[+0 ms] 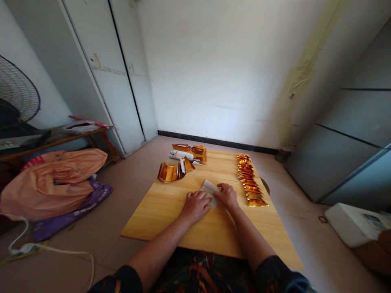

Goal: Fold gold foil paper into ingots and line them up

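A small whitish sheet of paper [209,186] lies on the wooden board, turned at an angle between my two hands. My left hand [196,206] has its fingers bent over the sheet's left side, thumb toward the middle. From the right, my right hand [227,196] grips the other edge with curled fingers. Beyond my left hand sits a curled stack of shiny gold foil sheets [170,172]. Behind it are more gold foil sheets [199,154] and a white roll [181,155]. To the right runs a row of folded gold foil pieces [251,181], several of them overlapping.
The wooden board [159,211] stands low above a tiled floor. On the left are an orange cloth bundle [61,171], a purple bag [73,215], a white cable [67,251] and a fan [18,87]. A white box [351,224] and grey cabinet [339,150] stand right.
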A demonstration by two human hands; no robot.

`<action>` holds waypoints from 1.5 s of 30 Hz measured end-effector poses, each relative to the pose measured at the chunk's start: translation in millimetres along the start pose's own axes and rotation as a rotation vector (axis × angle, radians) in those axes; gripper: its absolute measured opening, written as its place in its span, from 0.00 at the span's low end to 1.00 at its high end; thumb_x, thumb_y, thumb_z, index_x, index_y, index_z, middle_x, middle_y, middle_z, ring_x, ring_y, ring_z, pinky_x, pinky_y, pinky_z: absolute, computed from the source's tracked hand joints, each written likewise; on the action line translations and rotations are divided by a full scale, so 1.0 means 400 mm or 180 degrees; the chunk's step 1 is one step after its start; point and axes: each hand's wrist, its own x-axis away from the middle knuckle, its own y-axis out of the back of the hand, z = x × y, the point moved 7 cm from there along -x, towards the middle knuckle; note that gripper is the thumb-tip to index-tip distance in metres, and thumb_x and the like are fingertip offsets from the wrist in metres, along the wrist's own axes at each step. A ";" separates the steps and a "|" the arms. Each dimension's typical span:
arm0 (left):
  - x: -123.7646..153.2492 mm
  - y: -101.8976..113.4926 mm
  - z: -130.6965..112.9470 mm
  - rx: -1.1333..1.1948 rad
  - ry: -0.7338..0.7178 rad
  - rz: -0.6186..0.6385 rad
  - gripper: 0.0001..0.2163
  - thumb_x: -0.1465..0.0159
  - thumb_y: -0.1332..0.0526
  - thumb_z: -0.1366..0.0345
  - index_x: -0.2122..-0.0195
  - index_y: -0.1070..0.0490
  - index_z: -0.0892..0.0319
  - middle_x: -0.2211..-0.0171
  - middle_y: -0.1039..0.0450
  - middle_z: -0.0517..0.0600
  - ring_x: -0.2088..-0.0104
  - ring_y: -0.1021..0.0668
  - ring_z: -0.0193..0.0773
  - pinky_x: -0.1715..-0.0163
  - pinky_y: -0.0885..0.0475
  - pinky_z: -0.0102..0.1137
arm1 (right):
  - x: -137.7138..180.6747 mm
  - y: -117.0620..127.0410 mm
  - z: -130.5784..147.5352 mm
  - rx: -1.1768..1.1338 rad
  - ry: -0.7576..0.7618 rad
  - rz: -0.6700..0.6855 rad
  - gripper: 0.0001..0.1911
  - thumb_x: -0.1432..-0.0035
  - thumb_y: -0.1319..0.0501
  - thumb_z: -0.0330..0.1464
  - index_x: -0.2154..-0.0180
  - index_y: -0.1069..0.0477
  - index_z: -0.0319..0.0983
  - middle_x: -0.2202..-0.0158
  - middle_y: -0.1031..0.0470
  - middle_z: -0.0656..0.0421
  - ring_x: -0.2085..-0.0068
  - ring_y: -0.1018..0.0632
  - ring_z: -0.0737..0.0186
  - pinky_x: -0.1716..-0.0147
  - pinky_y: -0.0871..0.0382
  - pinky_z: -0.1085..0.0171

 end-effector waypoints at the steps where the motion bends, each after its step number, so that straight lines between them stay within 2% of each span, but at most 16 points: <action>1: 0.000 0.000 0.000 0.0001 0.0003 0.0012 0.12 0.40 0.40 0.62 0.54 0.29 0.47 0.50 0.31 0.48 0.50 0.31 0.43 0.52 0.41 0.42 | -0.006 0.000 0.004 -0.0034 0.0014 -0.0004 0.12 0.51 0.38 0.32 0.61 0.27 0.40 0.64 0.25 0.57 0.59 0.28 0.58 0.64 0.40 0.65; 3: 0.001 0.001 -0.001 0.0006 0.0010 0.0026 0.12 0.40 0.40 0.62 0.54 0.30 0.47 0.50 0.31 0.49 0.50 0.31 0.43 0.52 0.41 0.42 | -0.011 0.004 0.019 -0.0032 0.0175 -0.0067 0.07 0.51 0.39 0.29 0.66 0.27 0.39 0.64 0.26 0.57 0.60 0.29 0.59 0.64 0.41 0.66; 6: 0.001 0.002 -0.001 0.0014 0.0020 0.0043 0.12 0.39 0.41 0.62 0.54 0.29 0.47 0.49 0.32 0.49 0.49 0.32 0.43 0.52 0.41 0.42 | 0.003 0.014 0.052 0.0167 0.0705 -0.0249 0.08 0.50 0.41 0.25 0.67 0.28 0.39 0.64 0.27 0.57 0.59 0.31 0.60 0.62 0.43 0.66; 9: -0.001 0.000 -0.001 0.0009 0.0047 0.0067 0.12 0.39 0.41 0.63 0.54 0.29 0.48 0.50 0.32 0.50 0.49 0.32 0.44 0.51 0.41 0.42 | 0.038 0.005 0.080 0.0571 0.1240 -0.0188 0.08 0.45 0.43 0.27 0.65 0.27 0.42 0.65 0.28 0.57 0.58 0.33 0.59 0.61 0.47 0.63; 11: -0.002 0.000 -0.001 0.0006 0.0058 0.0077 0.12 0.39 0.41 0.63 0.53 0.30 0.48 0.50 0.32 0.50 0.49 0.32 0.44 0.51 0.41 0.42 | 0.058 -0.009 0.088 0.0850 0.1430 -0.0053 0.09 0.41 0.45 0.30 0.62 0.27 0.44 0.64 0.29 0.56 0.59 0.33 0.59 0.61 0.48 0.62; 15: -0.003 0.003 -0.004 0.0077 -0.0027 -0.0003 0.14 0.39 0.42 0.65 0.52 0.31 0.51 0.52 0.30 0.51 0.49 0.32 0.43 0.50 0.40 0.41 | 0.075 -0.027 0.093 0.1156 0.1415 0.0125 0.13 0.38 0.48 0.32 0.54 0.30 0.46 0.62 0.30 0.54 0.58 0.34 0.57 0.61 0.49 0.59; 21: 0.006 0.011 -0.001 0.0180 -0.0146 -0.0336 0.08 0.40 0.44 0.72 0.63 0.29 0.57 0.60 0.29 0.52 0.56 0.29 0.42 0.53 0.34 0.38 | 0.080 -0.032 0.104 0.1191 0.1321 0.0373 0.14 0.38 0.49 0.32 0.54 0.29 0.44 0.60 0.30 0.52 0.57 0.34 0.54 0.59 0.47 0.57; 23: 0.009 0.010 0.000 0.0245 -0.0186 -0.0448 0.11 0.41 0.46 0.75 0.60 0.29 0.57 0.59 0.30 0.53 0.55 0.29 0.42 0.52 0.32 0.38 | 0.082 -0.031 0.108 0.1167 0.1316 0.0390 0.14 0.38 0.50 0.33 0.54 0.29 0.44 0.60 0.30 0.51 0.56 0.34 0.53 0.59 0.47 0.56; 26: 0.008 0.002 0.000 0.0391 -0.0306 -0.0552 0.20 0.43 0.49 0.79 0.51 0.33 0.58 0.50 0.33 0.54 0.49 0.31 0.41 0.47 0.33 0.38 | 0.081 -0.030 0.112 0.1154 0.1298 0.0384 0.15 0.38 0.50 0.33 0.54 0.29 0.43 0.60 0.30 0.51 0.56 0.33 0.53 0.59 0.46 0.56; 28: 0.003 -0.009 0.003 0.0429 -0.0295 -0.0504 0.22 0.44 0.49 0.79 0.48 0.34 0.58 0.48 0.33 0.54 0.47 0.32 0.41 0.45 0.34 0.39 | 0.078 -0.030 0.110 0.1143 0.1280 0.0386 0.14 0.39 0.49 0.32 0.55 0.28 0.43 0.60 0.30 0.51 0.56 0.33 0.53 0.59 0.46 0.56; 31: -0.005 -0.022 0.009 0.0424 -0.0190 -0.0329 0.20 0.44 0.48 0.77 0.51 0.32 0.59 0.52 0.30 0.54 0.49 0.30 0.41 0.45 0.33 0.39 | 0.074 -0.027 0.096 0.0930 0.1295 0.0428 0.16 0.43 0.46 0.29 0.54 0.28 0.44 0.60 0.28 0.53 0.56 0.31 0.55 0.58 0.44 0.58; 34: -0.007 -0.018 0.003 0.0372 -0.0196 -0.0249 0.15 0.42 0.47 0.75 0.55 0.30 0.58 0.55 0.29 0.53 0.52 0.28 0.40 0.47 0.32 0.38 | 0.078 -0.019 0.062 0.0382 0.1363 0.0475 0.22 0.49 0.45 0.25 0.52 0.30 0.43 0.58 0.26 0.55 0.55 0.30 0.58 0.57 0.42 0.61; 36: -0.006 -0.014 -0.003 0.0321 -0.0237 -0.0224 0.13 0.42 0.47 0.75 0.58 0.29 0.58 0.56 0.29 0.52 0.53 0.28 0.40 0.48 0.31 0.38 | 0.088 -0.011 0.036 0.0072 0.1470 0.0488 0.18 0.50 0.45 0.24 0.58 0.27 0.42 0.58 0.25 0.57 0.55 0.29 0.60 0.55 0.41 0.61; 40: -0.006 -0.015 -0.005 0.0252 -0.0253 -0.0235 0.13 0.41 0.47 0.75 0.59 0.28 0.57 0.55 0.29 0.53 0.52 0.28 0.41 0.48 0.32 0.39 | 0.120 0.003 0.007 -0.0111 0.1779 0.0456 0.15 0.47 0.45 0.25 0.60 0.25 0.42 0.55 0.24 0.58 0.54 0.29 0.59 0.53 0.41 0.59; 45: -0.012 -0.030 0.008 0.0279 -0.0252 -0.0188 0.11 0.40 0.45 0.73 0.59 0.27 0.57 0.55 0.28 0.53 0.52 0.28 0.41 0.47 0.33 0.40 | 0.143 0.015 0.022 -0.0025 0.1995 0.0364 0.11 0.41 0.42 0.35 0.57 0.26 0.44 0.55 0.25 0.55 0.53 0.30 0.58 0.53 0.41 0.58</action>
